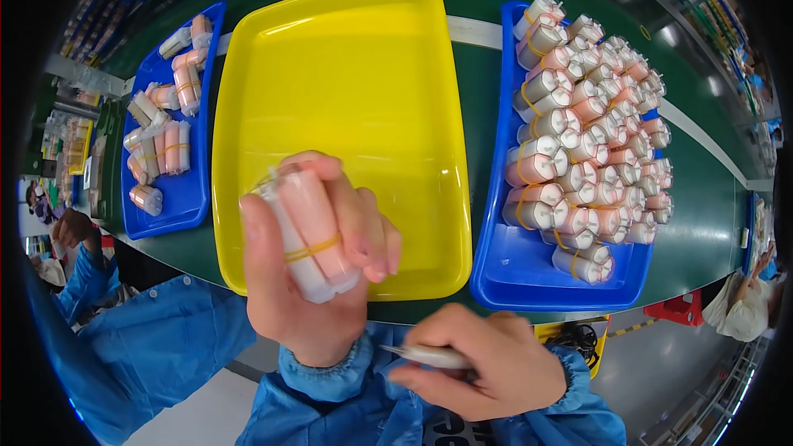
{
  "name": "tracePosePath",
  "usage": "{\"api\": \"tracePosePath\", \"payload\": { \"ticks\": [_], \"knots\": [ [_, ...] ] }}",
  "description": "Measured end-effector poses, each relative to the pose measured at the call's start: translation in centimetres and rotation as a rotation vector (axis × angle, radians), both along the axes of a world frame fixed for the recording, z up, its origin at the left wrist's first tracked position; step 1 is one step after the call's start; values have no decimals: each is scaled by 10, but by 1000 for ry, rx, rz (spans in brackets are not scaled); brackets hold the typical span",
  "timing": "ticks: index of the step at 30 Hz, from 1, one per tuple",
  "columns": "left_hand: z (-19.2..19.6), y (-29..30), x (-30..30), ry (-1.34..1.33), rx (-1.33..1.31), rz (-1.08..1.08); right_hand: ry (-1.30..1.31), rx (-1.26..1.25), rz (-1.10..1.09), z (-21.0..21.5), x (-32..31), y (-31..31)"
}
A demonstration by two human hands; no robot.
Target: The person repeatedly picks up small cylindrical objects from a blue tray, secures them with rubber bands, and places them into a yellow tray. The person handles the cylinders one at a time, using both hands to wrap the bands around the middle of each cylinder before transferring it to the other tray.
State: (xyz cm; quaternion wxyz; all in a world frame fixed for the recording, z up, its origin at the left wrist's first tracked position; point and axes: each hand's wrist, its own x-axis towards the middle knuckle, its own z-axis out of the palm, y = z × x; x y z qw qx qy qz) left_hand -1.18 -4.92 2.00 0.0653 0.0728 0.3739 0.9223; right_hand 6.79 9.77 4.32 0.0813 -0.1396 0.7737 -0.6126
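My left hand [289, 318] is closed around a bundle of pink and white capped tubes [307, 211] bound with a yellow rubber band. It holds the bundle tilted above the near part of a yellow tray [347, 66]. Lower and to the right, my right hand [504, 367] grips a slim white-handled tool [431, 355]. Its thin pointed metal tip is directed left, toward my left wrist; the exact kind of tool cannot be made out. The tool and the bundle are apart.
On the right, a blue tray [529, 277] carries many banded tube bundles [591, 132], piled up. A smaller blue tray [190, 202] at the left holds several scattered bundles [169, 147]. All stand on a green table [702, 223]. Another person's blue sleeve [157, 330] is close at the left.
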Motion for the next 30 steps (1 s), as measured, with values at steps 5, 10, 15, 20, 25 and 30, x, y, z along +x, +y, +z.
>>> {"api": "tracePosePath", "payload": {
  "ticks": [5, 10, 15, 20, 25, 30],
  "knots": [
    [-1, -6, 11, -91, -32, -191, 384, 195, -249, -1, -10, 4],
    [16, 1, 21, -129, -285, -155, 590, 345, -233, -2, -28, 4],
    [14, 1, 22, -148, -336, -232, 560, 330, -235, -6, -34, 4],
    [10, 2, 20, -104, -311, -280, 511, 243, -241, -10, -33, 5],
    [12, 5, 21, -54, -489, -166, 447, 129, -224, -10, -33, 9],
    [11, 0, 18, 32, -590, -150, 417, 68, -209, -12, -36, 10]
  ]
}}
